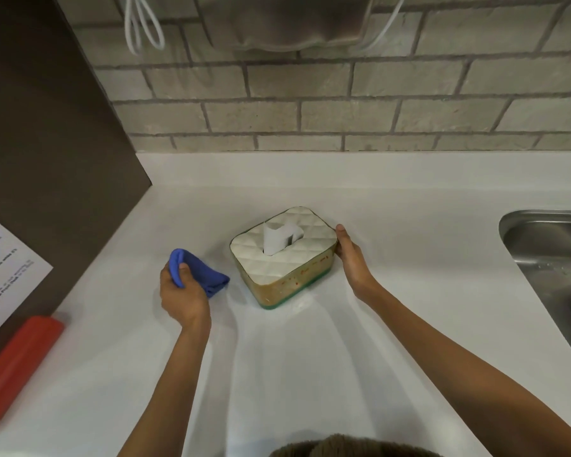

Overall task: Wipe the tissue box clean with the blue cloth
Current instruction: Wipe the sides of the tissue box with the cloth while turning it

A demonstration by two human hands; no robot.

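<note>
The tissue box (307, 272) stands on the white counter (277, 357), turned at an angle. It has a quilted white lid, a tan side with red specks, a green base, and a white tissue sticking up from its slot. My right hand (351, 258) grips the box's right end, thumb at the top edge. My left hand (182, 291) holds the folded blue cloth (200, 270) on the counter, a short gap left of the box. The cloth does not touch the box.
A steel sink (554, 268) is sunk into the counter at the right. A red object (14, 367) lies at the counter's left edge below a printed paper sheet (4, 268) on a dark panel. A brick wall rises behind, with white cords hanging.
</note>
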